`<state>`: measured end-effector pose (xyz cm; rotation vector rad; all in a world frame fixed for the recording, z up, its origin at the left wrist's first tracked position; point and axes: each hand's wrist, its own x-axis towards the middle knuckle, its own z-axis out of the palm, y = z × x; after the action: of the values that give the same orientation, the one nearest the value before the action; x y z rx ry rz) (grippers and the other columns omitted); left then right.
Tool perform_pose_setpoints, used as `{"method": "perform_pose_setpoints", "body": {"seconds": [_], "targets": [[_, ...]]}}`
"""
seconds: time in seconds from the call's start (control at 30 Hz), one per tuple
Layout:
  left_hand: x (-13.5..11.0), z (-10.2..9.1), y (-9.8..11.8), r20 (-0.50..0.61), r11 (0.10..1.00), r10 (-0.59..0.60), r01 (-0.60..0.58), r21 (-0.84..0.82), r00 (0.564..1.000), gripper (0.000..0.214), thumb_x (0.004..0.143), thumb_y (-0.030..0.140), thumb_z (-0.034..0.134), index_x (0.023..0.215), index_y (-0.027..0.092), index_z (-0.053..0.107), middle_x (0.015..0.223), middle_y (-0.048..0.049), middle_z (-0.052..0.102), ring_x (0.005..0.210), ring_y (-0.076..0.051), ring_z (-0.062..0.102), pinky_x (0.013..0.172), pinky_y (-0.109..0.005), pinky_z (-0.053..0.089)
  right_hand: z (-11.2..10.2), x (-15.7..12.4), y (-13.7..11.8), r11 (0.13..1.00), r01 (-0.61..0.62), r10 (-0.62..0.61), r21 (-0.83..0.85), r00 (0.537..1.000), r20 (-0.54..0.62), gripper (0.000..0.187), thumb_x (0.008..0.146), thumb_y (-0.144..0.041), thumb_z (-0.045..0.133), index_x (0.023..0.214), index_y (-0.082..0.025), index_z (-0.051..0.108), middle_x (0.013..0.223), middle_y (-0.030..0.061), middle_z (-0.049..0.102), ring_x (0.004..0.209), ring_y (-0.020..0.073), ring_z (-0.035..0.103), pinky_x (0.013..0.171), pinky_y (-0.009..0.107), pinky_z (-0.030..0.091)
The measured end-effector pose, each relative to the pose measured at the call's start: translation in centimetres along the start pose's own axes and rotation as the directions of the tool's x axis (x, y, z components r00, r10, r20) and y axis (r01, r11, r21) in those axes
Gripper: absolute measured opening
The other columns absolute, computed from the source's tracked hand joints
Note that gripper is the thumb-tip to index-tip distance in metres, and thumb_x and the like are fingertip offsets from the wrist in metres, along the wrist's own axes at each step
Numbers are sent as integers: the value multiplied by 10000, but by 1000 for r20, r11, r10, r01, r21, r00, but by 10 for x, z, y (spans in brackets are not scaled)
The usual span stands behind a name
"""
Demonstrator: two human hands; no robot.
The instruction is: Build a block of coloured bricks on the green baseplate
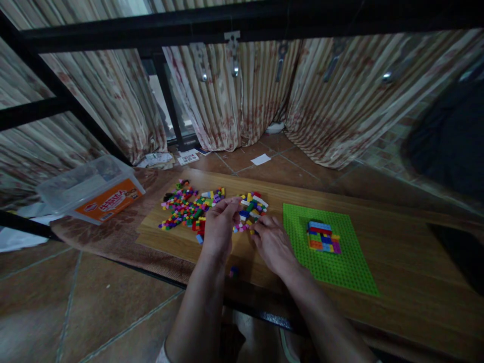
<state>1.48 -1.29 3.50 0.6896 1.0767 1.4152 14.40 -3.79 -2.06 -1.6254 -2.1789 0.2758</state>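
My left hand [221, 224] is closed in a pinch above the wooden board, between two groups of loose toy bricks. Whatever sits in its fingertips is too small to make out. My right hand [271, 242] reaches down with curled fingers at the near edge of the smaller brick pile [249, 205]; a bit of yellow shows by its fingertips. To the left spreads a larger heap of mixed bricks [187, 206]. On the right, a green baseplate [340, 269] bears a low multicoloured brick build [324, 238].
A clear plastic box [85, 184] with an orange label stands at the left on a brown cloth [151, 254]. Some small bricks [234, 272] lie near the board's front edge. At the far right is a dark flat object [457, 252]. Striped curtains [234, 96] hang behind.
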Motion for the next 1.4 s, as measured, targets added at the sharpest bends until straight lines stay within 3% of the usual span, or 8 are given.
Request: {"method": "perform_pose_setpoints", "body": {"seconds": [0.17,0.33,0.47,0.57,0.63,0.9,1.13,1.4], "targets": [[0,-4,2,-1,1000,-16,16,15,1000,215,632,268,712,787,119,704,661,18,595,493,-33,429,480,-173,325,0,-1,2,997,1,3,74,998,-61,171,851,-152,534,933,-172,682,1008,107,603,994,262,517,904,404,447],[5,-9,-1,4,997,-2,2,80,1000,203,656,278,709,791,126,703,662,20,600,509,-38,448,501,-168,350,-2,-1,1,890,-30,114,455,981,-158,173,874,-238,523,969,-194,661,1012,84,604,950,233,569,858,394,472],[5,-8,-10,102,956,-18,-13,294,995,192,689,314,699,770,139,699,638,15,611,518,-63,468,492,-180,359,-6,0,-1,478,-148,360,866,932,-40,219,817,-383,616,942,-209,662,870,28,642,734,165,588,695,317,495],[-2,-1,-17,203,931,-119,38,364,972,232,708,349,693,811,141,699,675,-12,638,570,-99,535,511,-195,405,-13,2,-2,139,-94,433,986,901,25,237,750,-403,700,906,-226,678,843,1,672,782,144,601,762,292,485],[-8,5,-20,210,949,-149,80,304,966,245,692,334,710,843,143,686,689,-16,641,582,-108,558,540,-212,441,-17,1,-2,22,-59,432,998,901,43,241,716,-394,738,890,-235,688,870,-3,682,817,139,606,789,285,485],[-9,11,-23,121,978,-48,22,206,991,231,628,203,730,845,148,672,711,-3,646,645,-111,583,630,-225,460,-18,-5,4,82,-136,449,987,889,85,328,681,-419,772,943,-230,718,823,5,698,741,142,617,710,287,506],[-7,13,-29,243,969,-5,-55,243,970,213,664,192,693,872,148,667,826,-33,682,745,-143,617,714,-256,475,-21,-3,3,68,-180,516,981,848,119,347,597,-410,811,853,-187,738,571,-37,611,508,92,514,494,234,448],[-9,20,-29,261,932,19,-112,345,965,193,649,135,664,841,151,670,797,-35,692,732,-150,627,679,-239,466,-23,-7,3,-25,-152,574,988,807,139,292,537,-366,839,740,-178,747,559,-23,641,466,84,515,465,237,463]]}}
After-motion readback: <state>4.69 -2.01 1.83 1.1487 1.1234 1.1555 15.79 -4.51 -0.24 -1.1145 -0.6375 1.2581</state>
